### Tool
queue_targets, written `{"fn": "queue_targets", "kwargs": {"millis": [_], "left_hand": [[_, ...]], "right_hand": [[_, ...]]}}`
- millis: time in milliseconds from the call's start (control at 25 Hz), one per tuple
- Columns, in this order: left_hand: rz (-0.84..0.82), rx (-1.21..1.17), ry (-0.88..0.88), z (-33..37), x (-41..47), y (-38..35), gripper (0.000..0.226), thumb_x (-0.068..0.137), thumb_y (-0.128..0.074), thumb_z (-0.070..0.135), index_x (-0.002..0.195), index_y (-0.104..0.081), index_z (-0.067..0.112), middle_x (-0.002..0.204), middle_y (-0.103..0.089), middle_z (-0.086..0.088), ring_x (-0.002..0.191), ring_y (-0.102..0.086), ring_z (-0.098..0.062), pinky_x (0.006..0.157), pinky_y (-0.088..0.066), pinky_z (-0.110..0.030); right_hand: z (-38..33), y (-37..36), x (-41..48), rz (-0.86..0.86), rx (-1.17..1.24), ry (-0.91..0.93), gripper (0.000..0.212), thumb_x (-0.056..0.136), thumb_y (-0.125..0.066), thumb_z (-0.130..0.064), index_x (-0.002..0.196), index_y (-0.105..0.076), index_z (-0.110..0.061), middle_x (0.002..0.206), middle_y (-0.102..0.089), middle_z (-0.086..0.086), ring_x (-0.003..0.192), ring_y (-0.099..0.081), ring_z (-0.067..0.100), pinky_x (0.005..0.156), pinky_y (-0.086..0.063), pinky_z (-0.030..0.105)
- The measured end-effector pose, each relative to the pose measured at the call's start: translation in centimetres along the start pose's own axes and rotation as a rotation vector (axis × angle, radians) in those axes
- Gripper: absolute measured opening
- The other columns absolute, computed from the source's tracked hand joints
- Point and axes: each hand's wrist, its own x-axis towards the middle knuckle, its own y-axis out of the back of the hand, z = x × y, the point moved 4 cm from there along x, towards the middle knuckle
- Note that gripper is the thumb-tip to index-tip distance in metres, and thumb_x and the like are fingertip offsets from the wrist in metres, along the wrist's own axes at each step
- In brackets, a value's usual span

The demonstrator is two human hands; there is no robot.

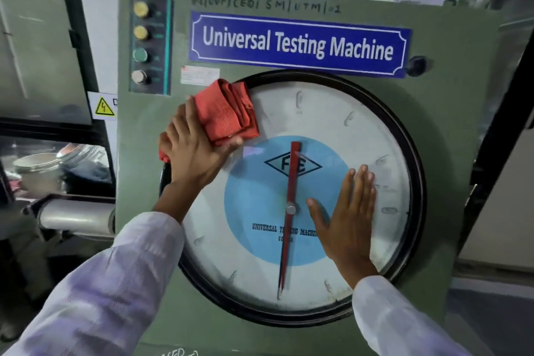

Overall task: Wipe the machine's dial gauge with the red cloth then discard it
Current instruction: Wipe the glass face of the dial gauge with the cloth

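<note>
Your left hand point(193, 150) presses a folded red cloth point(226, 111), gripped in its fingers, against the upper left edge of the round dial gauge point(346, 130). The creased, ribbed cloth's long axis runs from lower left to upper right. Your right hand point(348, 220) lies flat and open on the glass.

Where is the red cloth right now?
The red cloth is pressed under the left hand on the dial gauge's upper-left edge, below the blue sign.
</note>
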Motion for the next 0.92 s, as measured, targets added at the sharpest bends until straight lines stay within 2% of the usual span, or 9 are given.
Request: {"fn": "queue_targets", "kwargs": {"millis": [80, 200, 280, 360, 440, 520, 600, 760, 920], "left_hand": [[-0.064, 0.058, -0.063, 0.2, 0.6, 1.0, 0.133, 0.064, -0.056, 0.094, 0.162, -0.019, 0.012, 0.146, -0.047, -0.020, 0.126, -0.048, -0.042, 0.106, -0.036, -0.060], [-0.190, 0.122, -0.143, -0.1, 2.8, 2.6, 0.123, 0.068, -0.069, 0.083, 0.161, -0.025, 0.015, 0.134, -0.053, -0.019, 0.118, -0.051, -0.043, 0.098, -0.042, -0.058], [-0.250, 0.117, -0.190, -0.5, 4.3, 3.9, 0.096, 0.078, -0.079, 0.057, 0.154, -0.038, 0.017, 0.127, -0.056, -0.019, 0.117, -0.053, -0.044, 0.095, -0.045, -0.058], [-0.249, 0.111, -0.227, -0.9, 5.3, 5.4, 0.058, 0.085, -0.076, 0.028, 0.136, -0.054, 0.014, 0.115, -0.061, -0.019, 0.109, -0.059, -0.046, 0.090, -0.049, -0.057], [-0.254, 0.132, -0.246, -0.7, 5.5, 6.7, 0.034, 0.086, -0.069, 0.017, 0.118, -0.059, 0.009, 0.106, -0.065, -0.019, 0.099, -0.063, -0.046, 0.081, -0.050, -0.051], [-0.252, 0.185, -0.257, -0.2, 5.0, 7.9, 0.024, 0.087, -0.067, 0.016, 0.108, -0.060, 0.005, 0.102, -0.066, -0.021, 0.094, -0.064, -0.046, 0.078, -0.048, -0.049], [-0.234, 0.286, -0.274, -0.2, 3.9, 9.1, 0.025, 0.087, -0.067, 0.020, 0.105, -0.064, 0.002, 0.108, -0.066, -0.023, 0.104, -0.062, -0.045, 0.085, -0.049, -0.050], [-0.190, 0.463, -0.282, -0.9, 1.3, 12.3, 0.041, 0.085, -0.072, 0.035, 0.113, -0.071, 0.006, 0.152, -0.048, -0.023, 0.148, -0.038, -0.043, 0.110, -0.037, -0.057], [-0.205, 0.640, -0.233, -2.4, -1.3, 16.0, 0.056, 0.086, -0.064, 0.034, 0.140, -0.056, 0.017, 0.167, -0.031, -0.018, 0.155, -0.026, -0.039, 0.114, -0.033, -0.060]], "right_hand": [[-0.3, 0.5, 0.0, -0.024, -0.003, -0.019, 0.106, 0.097, -0.035, -0.075, 0.166, -0.010, 0.001, 0.176, -0.002, 0.023, 0.165, 0.002, 0.035, 0.134, -0.011, 0.055], [-0.5, 1.0, 0.1, -0.089, -0.006, -0.030, 0.109, 0.094, -0.033, -0.078, 0.167, -0.007, -0.001, 0.177, 0.000, 0.020, 0.166, 0.004, 0.032, 0.134, -0.007, 0.052], [-0.6, 1.5, 0.2, -0.127, 0.003, -0.043, 0.110, 0.092, -0.030, -0.080, 0.168, -0.006, -0.003, 0.177, 0.002, 0.018, 0.166, 0.006, 0.029, 0.135, -0.005, 0.051], [-1.3, 2.1, 0.4, -0.144, 0.018, -0.056, 0.111, 0.091, -0.028, -0.081, 0.168, -0.007, -0.004, 0.178, 0.000, 0.018, 0.166, 0.005, 0.028, 0.135, -0.006, 0.050], [-2.7, 2.9, 0.9, -0.132, 0.036, -0.026, 0.109, 0.091, -0.027, -0.081, 0.168, -0.008, -0.005, 0.178, -0.004, 0.018, 0.166, 0.000, 0.029, 0.135, -0.009, 0.051], [-4.7, 3.6, 1.5, -0.124, 0.072, 0.031, 0.108, 0.091, -0.028, -0.081, 0.168, -0.008, -0.007, 0.178, -0.005, 0.016, 0.166, -0.001, 0.028, 0.135, -0.006, 0.048], [-7.0, 4.1, 2.1, -0.127, 0.096, 0.086, 0.107, 0.092, -0.029, -0.080, 0.168, -0.008, -0.009, 0.178, -0.006, 0.014, 0.166, -0.001, 0.027, 0.135, -0.002, 0.043], [-11.9, 4.7, 2.7, -0.157, 0.122, 0.228, 0.103, 0.095, -0.033, -0.078, 0.169, -0.009, -0.011, 0.178, -0.006, 0.012, 0.166, 0.002, 0.027, 0.135, -0.002, 0.044], [-16.8, 5.3, 1.3, -0.172, 0.223, 0.334, 0.098, 0.098, -0.046, -0.074, 0.169, -0.016, -0.013, 0.178, -0.010, 0.011, 0.166, -0.003, 0.029, 0.134, -0.011, 0.050]]}}
